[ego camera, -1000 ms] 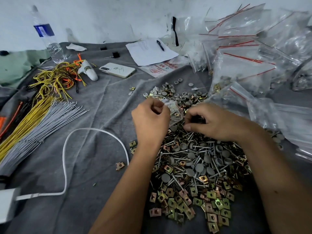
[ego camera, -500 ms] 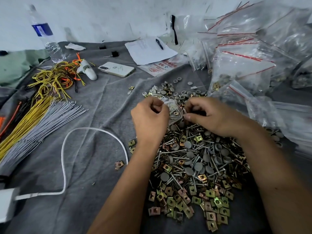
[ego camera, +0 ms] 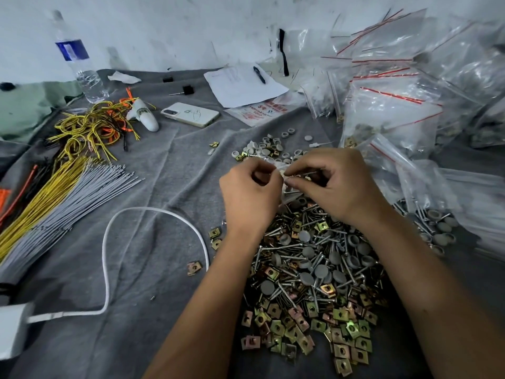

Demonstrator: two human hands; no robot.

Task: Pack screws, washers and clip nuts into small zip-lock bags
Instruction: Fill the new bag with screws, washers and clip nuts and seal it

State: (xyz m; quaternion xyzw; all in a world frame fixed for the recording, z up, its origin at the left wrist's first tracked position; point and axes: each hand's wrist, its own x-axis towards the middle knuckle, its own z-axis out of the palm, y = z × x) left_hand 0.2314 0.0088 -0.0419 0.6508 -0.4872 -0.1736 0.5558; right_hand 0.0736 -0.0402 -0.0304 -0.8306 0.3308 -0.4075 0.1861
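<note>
Clip nuts [ego camera: 322, 324], screws [ego camera: 314, 258] and washers [ego camera: 308, 251] are heaped nearest. Beyond, at 12 o'clock, a small zip-lock bag [ego camera: 282, 184] is pinched between left hand [ego camera: 250, 195] and right hand [ego camera: 332, 186]. Filled bags [ego camera: 393, 110] are piled at 2 o'clock.

Left hand [ego camera: 250, 191] and right hand [ego camera: 332, 184] pinch a small bag [ego camera: 282, 184] above the hardware pile [ego camera: 314, 269]; phone [ego camera: 190, 114] at eleven o'clock.

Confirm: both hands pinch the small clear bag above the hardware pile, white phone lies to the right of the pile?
Wrong on the phone. In the head view the white phone lies on the grey cloth up and left of the pile of screws, grey caps and clip nuts. Left hand and right hand do pinch the small clear bag.
</note>
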